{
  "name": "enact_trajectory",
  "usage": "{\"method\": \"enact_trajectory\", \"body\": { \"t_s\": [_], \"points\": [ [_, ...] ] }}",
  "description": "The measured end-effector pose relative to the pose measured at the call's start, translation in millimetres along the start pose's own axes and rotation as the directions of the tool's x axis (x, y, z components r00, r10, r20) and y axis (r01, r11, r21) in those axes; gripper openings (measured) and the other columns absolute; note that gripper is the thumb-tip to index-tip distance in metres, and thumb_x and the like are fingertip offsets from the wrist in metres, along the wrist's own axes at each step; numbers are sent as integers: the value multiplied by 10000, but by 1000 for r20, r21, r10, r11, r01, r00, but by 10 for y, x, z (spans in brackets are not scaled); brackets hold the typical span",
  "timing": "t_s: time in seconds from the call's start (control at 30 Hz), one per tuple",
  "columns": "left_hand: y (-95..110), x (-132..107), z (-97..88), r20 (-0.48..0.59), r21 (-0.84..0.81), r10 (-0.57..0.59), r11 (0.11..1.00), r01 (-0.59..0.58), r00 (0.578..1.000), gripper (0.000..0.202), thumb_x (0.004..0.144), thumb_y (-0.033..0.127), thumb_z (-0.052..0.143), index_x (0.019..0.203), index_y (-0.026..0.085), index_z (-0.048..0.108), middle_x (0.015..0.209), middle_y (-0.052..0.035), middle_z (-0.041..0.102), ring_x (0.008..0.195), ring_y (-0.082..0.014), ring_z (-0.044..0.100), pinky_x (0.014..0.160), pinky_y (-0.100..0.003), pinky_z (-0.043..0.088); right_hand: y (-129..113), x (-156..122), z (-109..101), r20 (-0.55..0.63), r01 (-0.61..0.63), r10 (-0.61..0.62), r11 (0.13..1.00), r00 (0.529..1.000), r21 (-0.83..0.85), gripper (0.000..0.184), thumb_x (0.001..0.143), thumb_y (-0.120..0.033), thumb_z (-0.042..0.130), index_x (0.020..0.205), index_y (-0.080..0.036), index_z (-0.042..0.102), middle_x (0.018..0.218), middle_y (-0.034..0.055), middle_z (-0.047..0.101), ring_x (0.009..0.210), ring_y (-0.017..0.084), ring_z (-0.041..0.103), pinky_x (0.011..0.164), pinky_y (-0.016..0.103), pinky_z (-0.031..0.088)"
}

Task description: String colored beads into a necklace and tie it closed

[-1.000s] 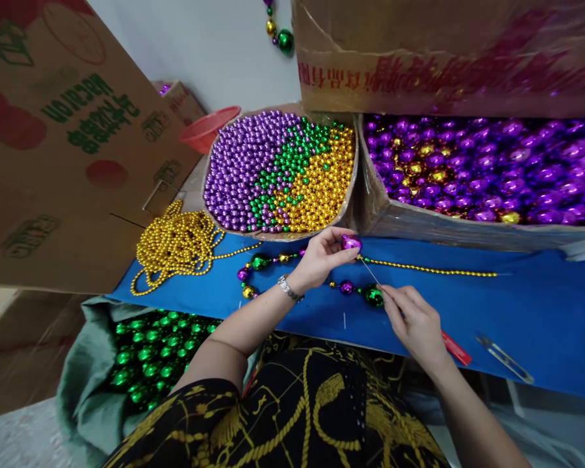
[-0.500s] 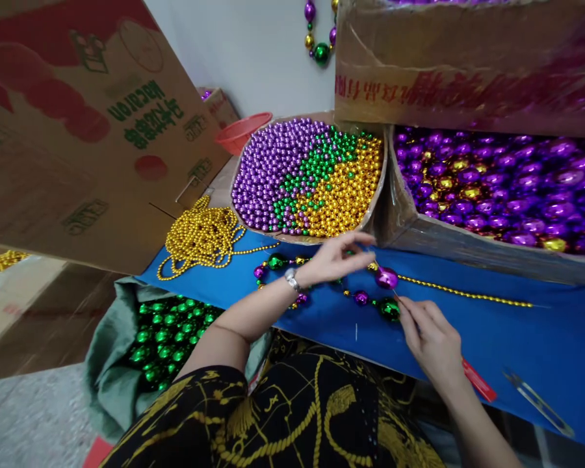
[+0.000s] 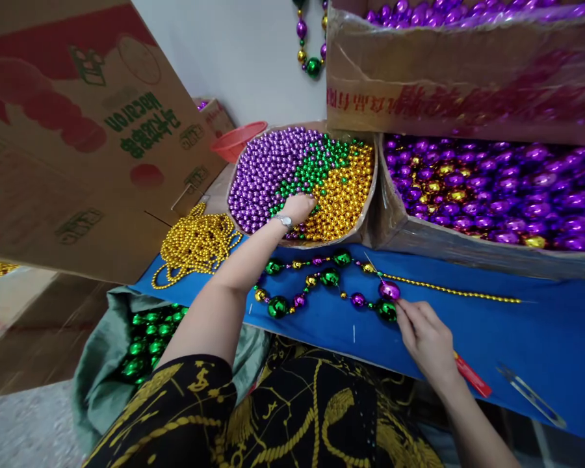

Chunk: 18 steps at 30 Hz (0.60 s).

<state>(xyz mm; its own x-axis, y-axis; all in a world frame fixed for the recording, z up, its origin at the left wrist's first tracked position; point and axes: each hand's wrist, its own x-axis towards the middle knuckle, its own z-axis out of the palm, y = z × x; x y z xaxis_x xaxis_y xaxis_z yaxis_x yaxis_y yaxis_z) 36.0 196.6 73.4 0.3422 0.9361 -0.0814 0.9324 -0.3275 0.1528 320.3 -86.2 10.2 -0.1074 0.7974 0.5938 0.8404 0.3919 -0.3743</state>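
Note:
My left hand is down in the box of small beads, where the green ones meet the gold. Its fingers curl in among the beads, and whatever is between the fingertips is hidden. My right hand pinches a thin needle that slants up to the left. A large purple bead sits on the needle just beyond the fingers. From there a strand of purple, green and gold beads winds over the blue cloth. A large green bead lies beside my right fingertips.
Gold bead strings are heaped at left, below a tilted carton. A straight gold strand runs rightward. At right lie a red-handled tool and metal snips. A sack of green beads stands lower left; purple beads fill a box.
My left hand has moved from above the purple bead, up and left into the box of small beads. My right hand stays at the needle. The view has shifted slightly.

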Motion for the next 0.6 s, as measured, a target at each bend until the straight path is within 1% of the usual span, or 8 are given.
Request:
{"method": "enact_trajectory", "body": {
  "t_s": [0.1, 0.17, 0.2, 0.27, 0.3, 0.37, 0.47, 0.6],
  "points": [
    [54, -59, -49, -42, -55, -3, 998, 1, 999, 252, 834, 51, 512, 1030, 88, 666, 1147, -188, 625, 1053, -251, 604, 900, -353, 462, -26, 7, -13, -10, -5, 5, 1000, 1000, 19, 169, 942, -206, 566, 1078, -174, 661, 837, 30, 635, 657, 105, 627, 616, 212, 489],
    [184, -190, -69, -107, -326, -17, 945, -19, 994, 234, 896, 132, 503, 1084, 99, 640, 1094, -154, 651, 968, -192, 633, 868, -319, 492, -44, 16, -30, -16, -12, 12, 999, 1000, 40, 175, 941, -203, 565, 1081, -171, 664, 832, 31, 635, 661, 106, 630, 623, 214, 493],
    [280, -287, -69, -126, -554, -34, 832, -42, 991, 230, 918, 176, 506, 1102, 110, 627, 1046, -129, 666, 919, -164, 646, 849, -305, 508, -53, 21, -39, -19, -17, 18, 999, 1000, 51, 177, 940, -201, 565, 1082, -172, 666, 828, 29, 635, 662, 106, 630, 627, 214, 495],
    [512, -523, -53, -91, -940, -61, 335, -66, 994, 218, 915, 237, 559, 1095, 132, 621, 942, -79, 682, 833, -127, 665, 810, -286, 537, -71, 36, -54, -21, -28, 30, 997, 999, 70, 185, 937, -198, 565, 1087, -178, 672, 824, 26, 638, 663, 105, 630, 634, 217, 499],
    [633, -648, -38, -41, -996, -43, 76, -38, 998, 203, 896, 243, 598, 1068, 140, 630, 904, -60, 683, 816, -118, 673, 802, -277, 546, -80, 46, -61, -20, -34, 36, 996, 999, 79, 190, 937, -197, 564, 1091, -182, 675, 824, 25, 639, 659, 104, 628, 632, 218, 501],
    [855, -868, 1, 62, -968, 36, -241, 69, 997, 176, 853, 227, 668, 1008, 145, 651, 879, -43, 689, 798, -103, 680, 777, -242, 553, -99, 70, -72, -17, -41, 43, 995, 999, 90, 196, 937, -195, 561, 1095, -185, 677, 826, 24, 641, 655, 102, 625, 626, 218, 501],
    [1081, -1059, 72, 155, -890, 132, -412, 197, 979, 177, 812, 203, 727, 963, 131, 667, 905, -45, 708, 744, -87, 680, 699, -202, 551, -126, 98, -90, -27, -30, 32, 996, 999, 82, 189, 933, -179, 569, 1089, -173, 676, 823, 22, 630, 643, 95, 612, 611, 216, 493],
    [1204, -1115, 152, 201, -847, 171, -465, 259, 964, 178, 798, 195, 754, 931, 126, 658, 847, -30, 705, 694, -94, 680, 648, -207, 550, -142, 99, -116, -24, -16, 17, 998, 1000, 69, 186, 922, -151, 584, 1088, -143, 666, 823, 24, 617, 649, 94, 609, 629, 220, 496]
  ]
}}
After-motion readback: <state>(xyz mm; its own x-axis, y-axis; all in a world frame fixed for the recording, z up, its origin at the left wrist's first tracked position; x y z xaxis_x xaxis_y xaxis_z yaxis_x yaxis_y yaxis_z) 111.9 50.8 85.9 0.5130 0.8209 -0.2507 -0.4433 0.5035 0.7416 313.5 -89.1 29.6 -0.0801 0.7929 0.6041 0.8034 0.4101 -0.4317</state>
